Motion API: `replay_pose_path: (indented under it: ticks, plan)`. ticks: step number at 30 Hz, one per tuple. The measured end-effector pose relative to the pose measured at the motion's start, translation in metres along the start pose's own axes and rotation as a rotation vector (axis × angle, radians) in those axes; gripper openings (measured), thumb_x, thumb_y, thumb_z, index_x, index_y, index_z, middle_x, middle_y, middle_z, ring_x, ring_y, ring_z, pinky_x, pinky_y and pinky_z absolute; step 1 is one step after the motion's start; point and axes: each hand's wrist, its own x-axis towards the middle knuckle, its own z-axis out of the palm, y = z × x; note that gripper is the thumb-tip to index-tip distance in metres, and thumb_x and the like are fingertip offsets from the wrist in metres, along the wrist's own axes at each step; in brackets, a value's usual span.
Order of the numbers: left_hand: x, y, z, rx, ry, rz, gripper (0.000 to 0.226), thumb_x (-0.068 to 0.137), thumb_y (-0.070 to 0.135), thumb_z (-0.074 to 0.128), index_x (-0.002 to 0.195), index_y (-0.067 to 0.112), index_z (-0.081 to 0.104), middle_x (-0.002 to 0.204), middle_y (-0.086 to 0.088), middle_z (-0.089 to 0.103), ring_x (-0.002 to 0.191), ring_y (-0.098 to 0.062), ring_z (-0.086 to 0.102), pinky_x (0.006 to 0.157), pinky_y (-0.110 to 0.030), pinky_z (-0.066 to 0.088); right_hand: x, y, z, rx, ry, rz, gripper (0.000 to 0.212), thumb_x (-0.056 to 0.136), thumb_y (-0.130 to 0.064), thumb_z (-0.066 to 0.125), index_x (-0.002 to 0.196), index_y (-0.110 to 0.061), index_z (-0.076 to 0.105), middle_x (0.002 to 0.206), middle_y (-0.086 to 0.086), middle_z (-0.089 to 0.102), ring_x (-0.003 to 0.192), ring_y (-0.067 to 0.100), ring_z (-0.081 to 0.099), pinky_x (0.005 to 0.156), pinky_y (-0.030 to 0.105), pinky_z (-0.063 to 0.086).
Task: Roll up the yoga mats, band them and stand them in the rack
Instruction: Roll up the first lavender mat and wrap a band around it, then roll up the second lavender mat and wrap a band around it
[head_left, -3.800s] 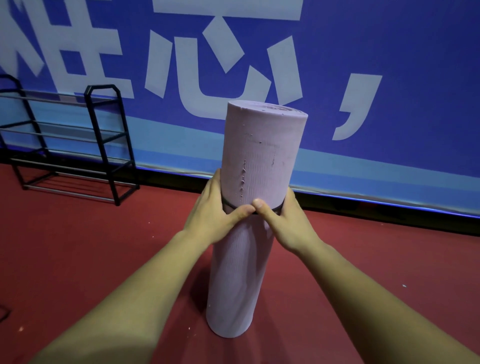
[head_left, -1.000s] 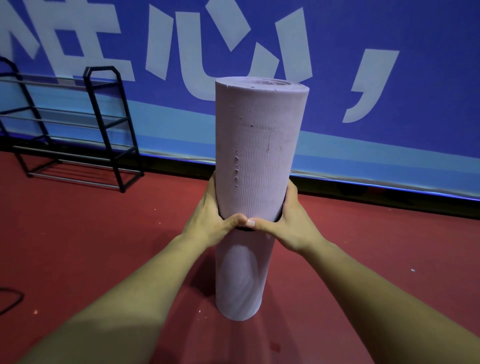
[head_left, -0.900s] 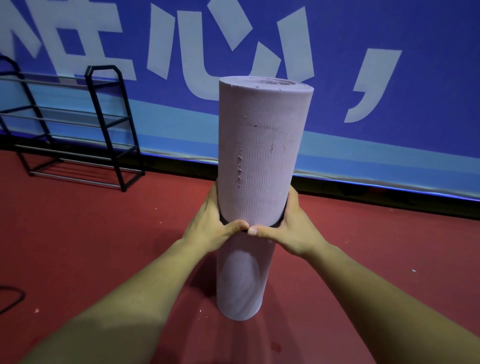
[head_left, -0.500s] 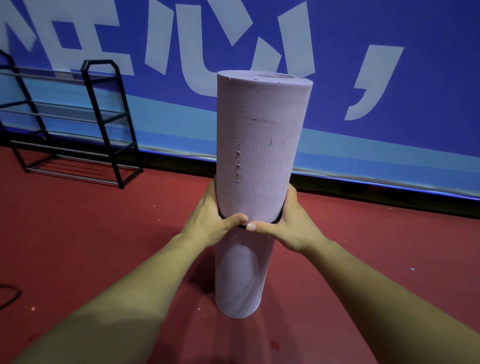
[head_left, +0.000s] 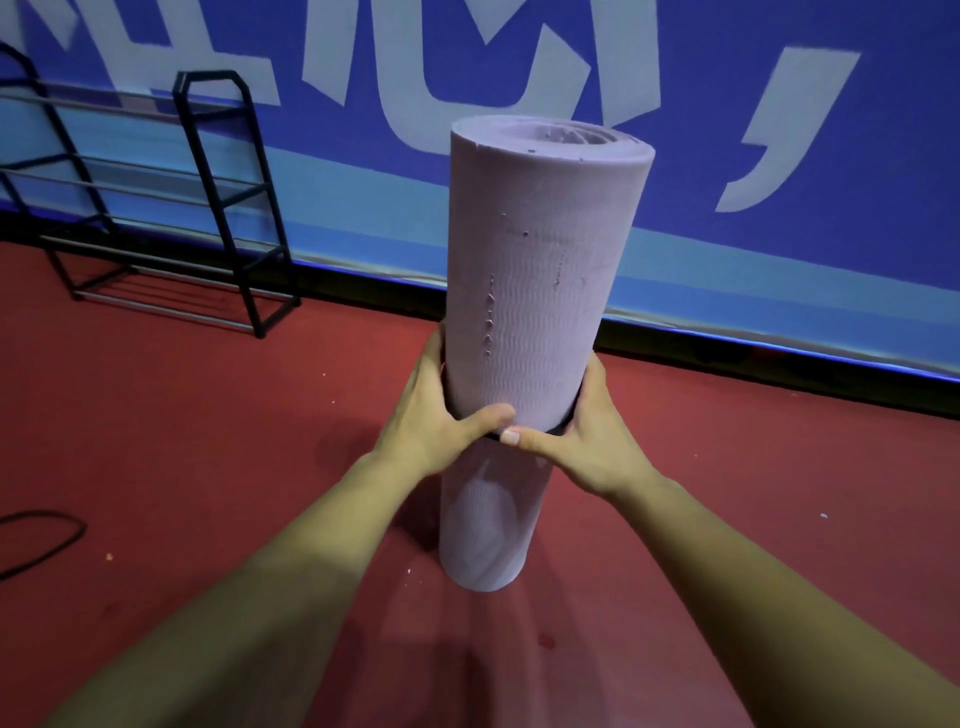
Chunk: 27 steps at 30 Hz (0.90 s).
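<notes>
From my head camera, looking down: I have the rolled yoga mat (head_left: 540, 270), a lilac one, standing upright on end on the red floor (head_left: 208, 415), right in front of me. My left hand (head_left: 436, 415) wraps round its left side and my right hand (head_left: 597, 436) round its right side, about halfway up. Both thumbs lie across the front, tips almost meeting, on the black band (head_left: 565, 427) that circles the roll; only short bits of the band show past my hands. My other fingers curl behind the mat, out of sight. The black metal rack (head_left: 228, 208) stands well apart, off to my left against the blue banner wall (head_left: 779, 156). A black cable (head_left: 47, 540) lies on the floor at far left.
</notes>
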Motion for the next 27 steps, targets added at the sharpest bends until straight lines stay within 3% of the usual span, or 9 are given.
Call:
replay_pose_path:
  ticks: [3, 5, 7, 9, 13, 15, 18, 23, 27]
  plan:
    - [-0.019, 0.001, -0.002, 0.0, 0.034, -0.08, 0.123, 0.062, 0.07, 0.072, 0.159, 0.02, 0.017, 0.164, 0.006, 0.024, 0.149, -0.006, 0.025, 0.121, -0.034, 0.028, -0.017, 0.001, 0.012, -0.11, 0.103, 0.07, 0.127, 0.058, -0.076, 0.082, 0.156, -0.027, 0.018, 0.156, -0.01, 0.023, 0.147, 0.004, 0.021, 0.118, 0.033, 0.03]
    - [-0.031, 0.007, -0.006, 0.004, 0.091, -0.127, 0.118, 0.065, 0.07, 0.067, 0.159, 0.018, 0.019, 0.164, 0.005, 0.023, 0.149, -0.004, 0.022, 0.122, -0.031, 0.024, -0.034, -0.006, 0.022, -0.26, 0.248, 0.147, 0.124, 0.065, -0.081, 0.07, 0.156, -0.015, 0.018, 0.156, 0.0, 0.019, 0.147, 0.011, 0.015, 0.118, 0.034, 0.021]
    - [-0.041, 0.018, -0.01, 0.077, 0.147, -0.143, 0.109, 0.071, 0.071, 0.062, 0.158, 0.016, 0.024, 0.163, 0.003, 0.027, 0.148, 0.002, 0.019, 0.124, -0.034, 0.02, -0.049, -0.021, 0.032, -0.352, 0.401, 0.151, 0.102, 0.079, -0.073, 0.06, 0.149, -0.006, 0.03, 0.149, 0.012, 0.03, 0.143, 0.024, 0.027, 0.115, 0.038, 0.023]
    - [-0.05, 0.029, -0.017, 0.2, 0.212, -0.143, 0.102, 0.078, 0.07, 0.057, 0.156, 0.011, 0.029, 0.161, -0.001, 0.031, 0.147, 0.004, 0.017, 0.126, -0.037, 0.01, -0.061, -0.04, 0.038, -0.378, 0.439, 0.109, 0.074, 0.091, -0.059, 0.052, 0.139, -0.004, 0.043, 0.137, 0.013, 0.043, 0.131, 0.027, 0.038, 0.109, 0.037, 0.026]
    - [-0.064, 0.057, -0.049, 0.345, 0.288, -0.141, 0.086, 0.089, 0.061, 0.053, 0.151, 0.005, 0.038, 0.156, -0.008, 0.043, 0.148, -0.02, 0.033, 0.126, -0.036, 0.006, -0.068, -0.082, 0.044, -0.378, 0.196, 0.075, 0.049, 0.099, -0.044, 0.047, 0.132, -0.008, 0.052, 0.124, 0.001, 0.049, 0.118, 0.023, 0.046, 0.103, 0.039, 0.037]
    - [-0.073, 0.073, -0.075, 0.371, 0.264, -0.189, 0.084, 0.088, 0.06, 0.053, 0.151, 0.006, 0.039, 0.155, -0.008, 0.043, 0.148, -0.021, 0.033, 0.125, -0.032, 0.005, -0.063, -0.108, 0.05, -0.354, 0.063, 0.103, 0.047, 0.101, -0.043, 0.044, 0.133, -0.01, 0.053, 0.122, -0.003, 0.05, 0.118, 0.022, 0.048, 0.102, 0.044, 0.042]
    - [-0.092, 0.1, -0.119, 0.445, 0.213, -0.303, 0.083, 0.09, 0.062, 0.046, 0.152, 0.009, 0.037, 0.158, -0.003, 0.04, 0.149, -0.018, 0.028, 0.123, -0.024, -0.001, -0.053, -0.153, 0.064, -0.37, -0.109, 0.109, 0.052, 0.102, -0.045, 0.038, 0.138, -0.01, 0.054, 0.133, 0.003, 0.056, 0.128, 0.022, 0.048, 0.108, 0.043, 0.041]
    - [-0.124, 0.141, -0.195, 0.585, 0.254, -0.381, 0.073, 0.093, 0.056, 0.049, 0.142, 0.003, 0.051, 0.145, -0.012, 0.054, 0.134, -0.028, 0.05, 0.119, -0.043, 0.026, -0.036, -0.231, 0.099, -0.395, -0.358, 0.096, 0.054, 0.1, -0.045, 0.04, 0.144, -0.015, 0.051, 0.145, 0.003, 0.051, 0.136, 0.024, 0.042, 0.109, 0.044, 0.04]
    - [-0.146, 0.163, -0.253, 0.719, 0.274, -0.492, 0.07, 0.093, 0.056, 0.047, 0.133, 0.001, 0.059, 0.131, -0.015, 0.063, 0.121, -0.03, 0.059, 0.112, -0.038, 0.032, -0.027, -0.289, 0.135, -0.442, -0.536, 0.069, 0.052, 0.1, -0.044, 0.043, 0.144, -0.017, 0.051, 0.144, 0.005, 0.05, 0.133, 0.03, 0.042, 0.106, 0.048, 0.042]
